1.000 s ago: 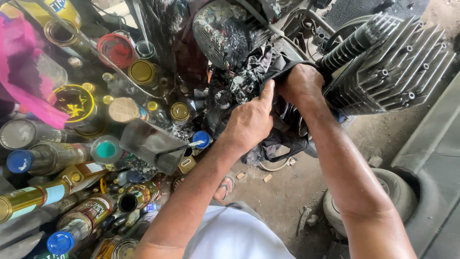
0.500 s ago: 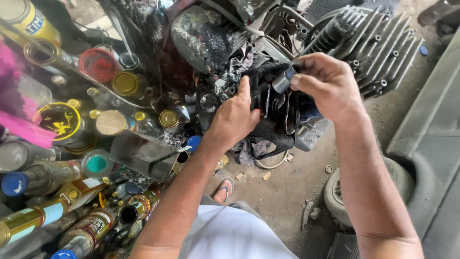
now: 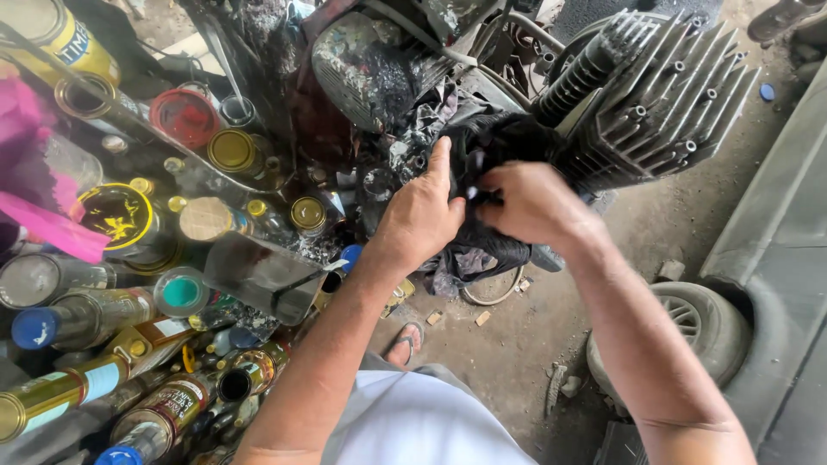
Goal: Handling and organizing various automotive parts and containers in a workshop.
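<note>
I see both hands up at the middle of the scene, working a black rag against the engine. My left hand is closed on the rag's left side, thumb pointing up toward the grimy engine parts, fingers curled into the cloth. My right hand grips the same rag from the right, fingers pinched tight into its folds, so the two hands nearly touch with the cloth bunched between them. The rag sits just left of the finned cylinder, pressed against the dark metal there, and more of it hangs down below my hands.

To the left I see a crowded shelf of cans and bottles, lying and standing at all angles: a red lid, several gold lids, a bottle with a blue cap, a can with a teal top. A pink cloth lies at the far left edge. A dark metal funnel-like piece leans out from the shelf toward my left forearm.

Below, on the dusty floor, I see my foot in a sandal, some small scraps, and a thin ring under the hanging cloth. A small wheel lies at the right, beside a grey panel.
</note>
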